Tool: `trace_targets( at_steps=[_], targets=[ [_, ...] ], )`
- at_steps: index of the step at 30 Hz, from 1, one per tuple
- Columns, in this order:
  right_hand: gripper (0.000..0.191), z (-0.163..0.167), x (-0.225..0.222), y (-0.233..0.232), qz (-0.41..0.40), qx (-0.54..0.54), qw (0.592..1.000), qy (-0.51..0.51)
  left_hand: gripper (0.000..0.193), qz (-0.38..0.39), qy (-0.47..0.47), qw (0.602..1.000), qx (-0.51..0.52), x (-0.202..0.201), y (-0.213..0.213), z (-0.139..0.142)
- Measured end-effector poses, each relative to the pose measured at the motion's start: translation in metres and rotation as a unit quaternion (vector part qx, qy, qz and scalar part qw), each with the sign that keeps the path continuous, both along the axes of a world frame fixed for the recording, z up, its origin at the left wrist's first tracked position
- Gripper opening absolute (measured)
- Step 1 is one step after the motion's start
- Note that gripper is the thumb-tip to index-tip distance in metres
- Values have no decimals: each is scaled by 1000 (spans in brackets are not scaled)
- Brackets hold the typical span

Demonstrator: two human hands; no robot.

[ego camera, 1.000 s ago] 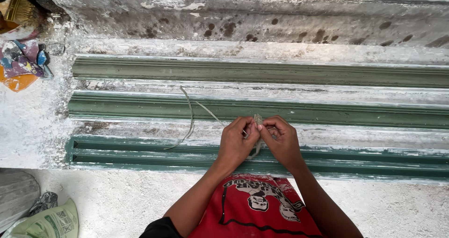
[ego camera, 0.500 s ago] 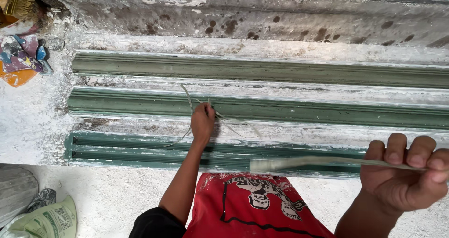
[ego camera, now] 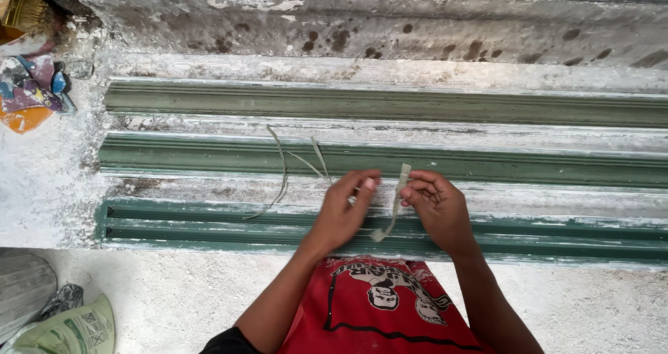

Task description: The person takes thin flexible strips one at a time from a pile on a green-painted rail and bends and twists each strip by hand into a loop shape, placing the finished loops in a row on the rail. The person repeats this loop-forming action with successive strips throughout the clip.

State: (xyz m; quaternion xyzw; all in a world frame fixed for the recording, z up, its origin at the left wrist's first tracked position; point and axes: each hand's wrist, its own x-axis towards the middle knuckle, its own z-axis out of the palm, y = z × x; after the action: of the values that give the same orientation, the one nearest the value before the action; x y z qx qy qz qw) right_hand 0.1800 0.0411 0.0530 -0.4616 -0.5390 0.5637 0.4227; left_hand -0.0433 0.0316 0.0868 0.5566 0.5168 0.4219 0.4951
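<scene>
Fingers of right hand [ego camera: 437,208] pinch a thin pale strip [ego camera: 398,199]; left hand [ego camera: 344,211] fingers curl, grip unclear, above ridged green moulding [ego camera: 209,156].

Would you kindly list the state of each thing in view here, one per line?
Left hand: fingers pinched on a thin pale strand.
Right hand: pinching the pale strip near its top.
Pale strip: held upright, lower end hanging loose.
Loose strands: lying curved across the mouldings.
Green mouldings: lying flat, parallel, paint dusty and worn.
Paintbrush: lying at the top left corner.
</scene>
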Motion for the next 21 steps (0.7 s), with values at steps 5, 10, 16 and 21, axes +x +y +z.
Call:
trace_targets(
  at_steps=[5,10,16,21],
  targets=[
    [31,4,-5,0,7,-21,1000,5,27,-5,60,996,73,16,-10,34],
    [27,0,1,-2,-12,-56,998,-37,18,4,53,998,41,22,-10,32],
    [25,-11,-3,-3,3,-52,998,27,17,8,56,997,48,29,-13,20],
    [24,-14,-8,-4,18,-51,997,56,19,2,60,997,54,27,-14,16]
  ],
)
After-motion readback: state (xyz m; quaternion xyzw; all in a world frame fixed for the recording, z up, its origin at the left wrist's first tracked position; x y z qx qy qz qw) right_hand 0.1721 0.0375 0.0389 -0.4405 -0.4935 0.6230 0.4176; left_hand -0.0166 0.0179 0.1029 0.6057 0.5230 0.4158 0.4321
